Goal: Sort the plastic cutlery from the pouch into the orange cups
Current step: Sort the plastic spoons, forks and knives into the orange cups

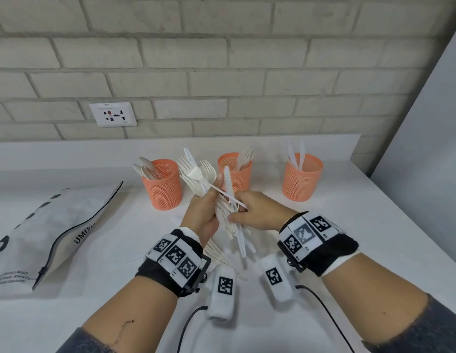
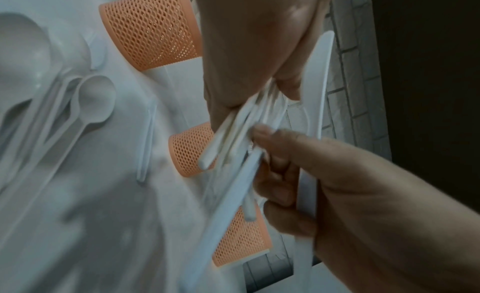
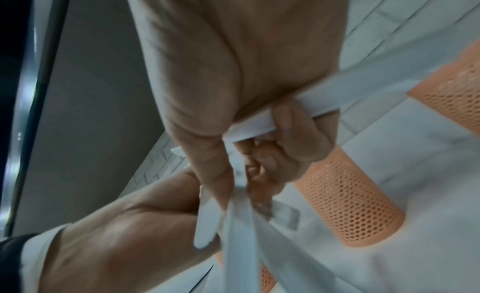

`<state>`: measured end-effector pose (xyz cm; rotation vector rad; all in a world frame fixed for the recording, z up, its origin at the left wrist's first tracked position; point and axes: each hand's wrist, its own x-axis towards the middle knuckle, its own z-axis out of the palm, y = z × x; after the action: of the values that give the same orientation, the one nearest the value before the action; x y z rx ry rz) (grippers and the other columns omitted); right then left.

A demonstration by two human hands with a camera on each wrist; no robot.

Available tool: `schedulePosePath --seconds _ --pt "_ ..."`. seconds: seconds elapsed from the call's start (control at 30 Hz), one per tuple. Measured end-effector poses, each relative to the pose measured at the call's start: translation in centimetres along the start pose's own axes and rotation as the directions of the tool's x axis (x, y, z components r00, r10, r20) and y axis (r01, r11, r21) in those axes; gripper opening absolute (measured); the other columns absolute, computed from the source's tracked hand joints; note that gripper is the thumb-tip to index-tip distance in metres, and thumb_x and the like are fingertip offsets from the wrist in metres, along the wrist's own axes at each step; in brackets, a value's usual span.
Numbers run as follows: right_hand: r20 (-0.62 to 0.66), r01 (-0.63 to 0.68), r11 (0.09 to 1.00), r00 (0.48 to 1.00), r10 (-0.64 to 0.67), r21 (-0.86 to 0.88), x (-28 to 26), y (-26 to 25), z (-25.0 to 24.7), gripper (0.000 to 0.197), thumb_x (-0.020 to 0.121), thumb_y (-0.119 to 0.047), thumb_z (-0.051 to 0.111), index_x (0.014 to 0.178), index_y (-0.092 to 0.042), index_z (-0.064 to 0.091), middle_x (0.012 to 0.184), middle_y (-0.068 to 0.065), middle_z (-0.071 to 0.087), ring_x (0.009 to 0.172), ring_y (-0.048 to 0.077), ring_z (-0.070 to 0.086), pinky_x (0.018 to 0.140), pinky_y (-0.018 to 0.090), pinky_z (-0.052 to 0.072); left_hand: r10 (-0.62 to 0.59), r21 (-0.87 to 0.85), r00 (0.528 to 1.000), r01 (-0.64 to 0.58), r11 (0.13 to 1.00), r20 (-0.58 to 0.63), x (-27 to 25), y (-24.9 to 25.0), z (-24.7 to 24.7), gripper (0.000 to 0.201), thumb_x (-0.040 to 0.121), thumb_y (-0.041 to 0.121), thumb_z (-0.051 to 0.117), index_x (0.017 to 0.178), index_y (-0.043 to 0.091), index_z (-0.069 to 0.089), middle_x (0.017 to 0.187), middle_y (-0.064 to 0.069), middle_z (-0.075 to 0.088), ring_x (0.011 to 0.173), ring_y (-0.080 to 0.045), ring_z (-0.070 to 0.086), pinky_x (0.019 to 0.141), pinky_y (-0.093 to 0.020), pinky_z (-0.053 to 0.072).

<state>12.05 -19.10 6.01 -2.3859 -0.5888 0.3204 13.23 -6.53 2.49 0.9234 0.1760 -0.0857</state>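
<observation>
My left hand (image 1: 201, 215) is wrapped around a bundle of cutlery (image 1: 209, 179), forks fanned out at the top, held above the table (image 1: 349, 250). My right hand (image 1: 257, 212) has its fingers curled around a white knife (image 1: 229, 184) in that bundle. Beyond my hands stand three orange cups: the left cup (image 1: 163, 189) holds spoons, the middle cup (image 1: 237, 174) forks, the right cup (image 1: 302, 179) knives. The pouch (image 1: 49, 235) lies flat on the left, and loose spoons (image 2: 88, 104) lie on the table below my left hand.

Three orange cups (image 1: 162, 186) stand well apart; pouch (image 1: 51, 235) blocks the left
</observation>
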Motion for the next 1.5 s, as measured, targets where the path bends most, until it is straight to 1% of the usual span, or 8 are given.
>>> schedulePosePath --seconds 0.1,0.27,0.47,0.73,0.97,1.1,1.33,1.5 --pt "-0.006 -0.060 0.993 0.998 0.060 0.102 0.0 1.0 -0.4 0.012 0.090 -0.013 0.046 0.096 -0.006 0.055 0.093 0.010 0.060 0.085 0.025 0.056 0.078 0.035 0.046 0.003 -0.019 1.000 -0.003 1.000 -0.026 0.1 0.3 -0.1 0.024 0.089 0.026 0.059 0.090 0.002 0.063 0.075 -0.011 0.068 0.065 -0.020 0.069 0.061 -0.031 0.059" --pt "-0.106 -0.173 0.920 0.969 0.222 0.352 -0.9 2.9 -0.7 0.030 0.099 -0.027 0.036 0.072 -0.014 0.043 0.065 0.001 0.046 0.058 0.014 0.045 0.057 0.025 0.039 -0.049 -0.144 0.993 0.034 0.989 -0.104 0.7 1.0 -0.3 0.021 0.091 0.016 0.058 0.071 0.012 0.050 0.056 -0.001 0.049 0.050 -0.011 0.052 0.060 -0.024 0.051" --pt "0.093 -0.159 0.690 0.987 0.131 0.706 -1.6 3.3 1.4 0.020 0.101 -0.025 0.033 0.106 -0.026 0.053 0.068 0.005 0.055 0.043 0.009 0.041 0.038 0.016 0.030 -0.045 -0.210 0.993 0.021 0.977 -0.111 1.0 1.5 -0.3 0.015 0.087 0.007 0.058 0.075 0.009 0.049 0.062 -0.004 0.049 0.059 -0.013 0.051 0.069 -0.027 0.048" --pt "0.123 -0.167 0.791 0.986 0.116 0.589 -2.1 4.9 1.2 0.026 0.100 -0.028 0.038 0.121 -0.020 0.051 0.060 -0.004 0.036 0.047 0.007 0.026 0.045 0.019 0.024 -0.017 -0.321 0.984 -0.041 0.946 -0.176 2.0 3.0 -1.4 0.021 0.089 0.010 0.054 0.070 0.012 0.045 0.057 -0.004 0.045 0.057 -0.017 0.046 0.067 -0.032 0.047" --pt "-0.066 -0.061 0.863 0.992 0.109 0.501 -1.6 5.3 -0.2 0.031 0.098 -0.033 0.040 0.071 -0.019 0.046 0.053 -0.006 0.034 0.046 0.010 0.029 0.045 0.023 0.029 0.023 -0.212 0.968 -0.077 0.974 -0.248 4.0 1.5 -1.1 0.019 0.090 0.020 0.060 0.074 0.012 0.052 0.059 0.000 0.049 0.045 -0.009 0.055 0.064 -0.027 0.049" --pt "-0.391 0.074 0.912 0.915 0.099 0.403 -0.3 6.8 -5.3 0.032 0.098 -0.030 0.041 0.070 -0.016 0.049 0.055 -0.005 0.041 0.043 0.001 0.040 0.054 0.021 0.038 0.013 -0.106 0.993 -0.025 0.994 -0.116 4.1 0.4 0.2 0.024 0.093 0.014 0.054 0.069 0.012 0.050 0.054 0.001 0.048 0.047 -0.010 0.051 0.057 -0.025 0.048" --pt "-0.766 0.180 0.929 0.626 0.146 0.324 4.9 9.0 -12.4 0.029 0.095 -0.024 0.049 0.067 -0.017 0.048 0.060 -0.003 0.044 0.054 0.001 0.043 0.049 0.007 0.034 -0.030 0.012 0.997 0.029 1.000 0.065 4.6 -1.7 1.8 0.014 0.090 0.002 0.050 0.100 0.009 0.044 0.065 -0.002 0.047 0.041 -0.006 0.044 0.043 -0.019 0.043" --pt "-0.668 0.013 0.890 0.666 0.332 0.456 7.7 13.7 -12.1 0.022 0.096 -0.030 0.046 0.095 -0.011 0.057 0.074 -0.002 0.054 0.077 0.018 0.055 0.059 0.008 0.044 -0.090 0.005 0.989 0.090 0.996 0.115 4.5 -1.4 2.6 0.008 0.090 0.004 0.052 0.083 0.008 0.052 0.052 -0.001 0.047 0.044 -0.009 0.048 0.048 -0.020 0.047"
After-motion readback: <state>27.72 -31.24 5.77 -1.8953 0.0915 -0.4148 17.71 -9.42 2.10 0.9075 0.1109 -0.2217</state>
